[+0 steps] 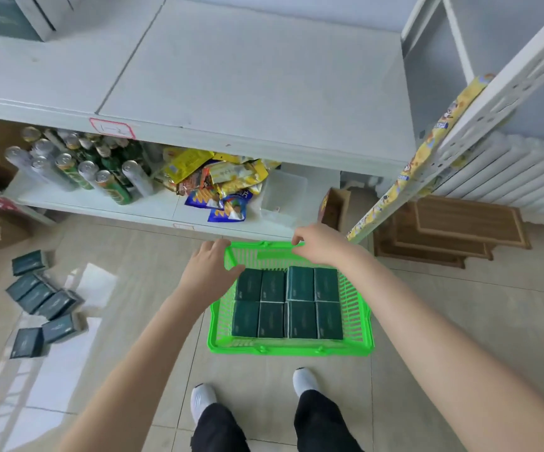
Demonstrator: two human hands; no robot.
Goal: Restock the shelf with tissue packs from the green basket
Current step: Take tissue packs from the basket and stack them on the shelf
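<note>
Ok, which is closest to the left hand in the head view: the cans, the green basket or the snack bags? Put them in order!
1. green basket: the left hand holds its far-left corner.
2. snack bags: lower shelf, straight ahead.
3. cans: same shelf, far left.

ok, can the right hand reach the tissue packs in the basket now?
Likely yes, once it lets go: the right hand grips the green basket at its far rim, and the tissue packs lie uncovered just inside.
</note>
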